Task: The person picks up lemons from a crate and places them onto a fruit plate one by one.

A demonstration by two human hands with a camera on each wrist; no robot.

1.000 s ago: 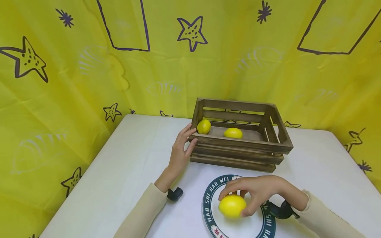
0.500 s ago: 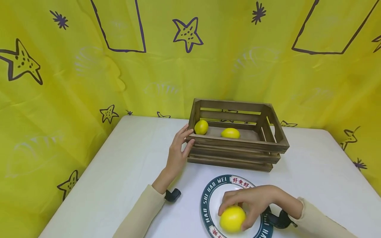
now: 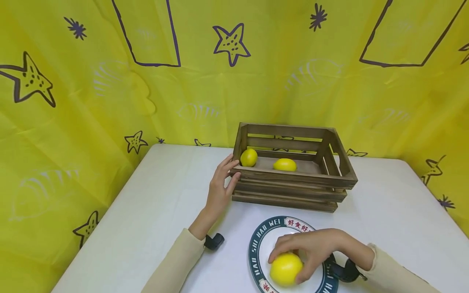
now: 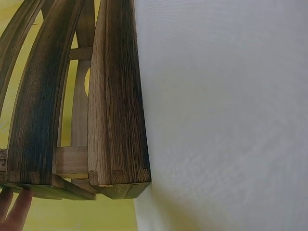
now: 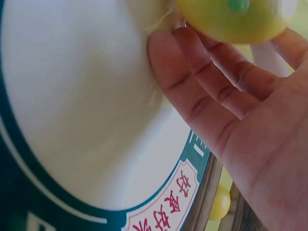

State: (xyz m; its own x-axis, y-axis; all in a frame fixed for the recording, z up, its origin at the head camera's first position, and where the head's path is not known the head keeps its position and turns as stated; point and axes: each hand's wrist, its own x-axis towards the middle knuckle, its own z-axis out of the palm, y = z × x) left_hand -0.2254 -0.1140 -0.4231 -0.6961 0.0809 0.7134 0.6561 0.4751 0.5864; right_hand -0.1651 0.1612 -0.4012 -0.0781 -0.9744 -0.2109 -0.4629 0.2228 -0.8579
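Note:
A yellow lemon (image 3: 286,270) is pinched between the thumb and fingers of my right hand (image 3: 316,249), over the white plate (image 3: 262,246) with a dark green lettered rim. In the right wrist view the lemon (image 5: 236,21) shows a green spot, and the fingers curl round it close to the plate's surface. My left hand (image 3: 220,185) rests on the left front corner of a brown slatted wooden crate (image 3: 293,189). Only its fingertips (image 4: 18,207) show in the left wrist view, touching the crate's end. Inside the crate lie two more lemons, one lemon (image 3: 248,157) at the left and another lemon (image 3: 285,165) near the middle.
A white table (image 3: 165,195) carries the crate and, in front of it, the plate. Behind the table hangs a yellow cloth (image 3: 205,89) with star drawings. Each wrist wears a black camera strap, such as the left strap (image 3: 214,241).
My right hand has lowered the lemon toward the plate and the lemon has turned a little. My left hand stays at the crate's corner. The head view has shifted slightly.

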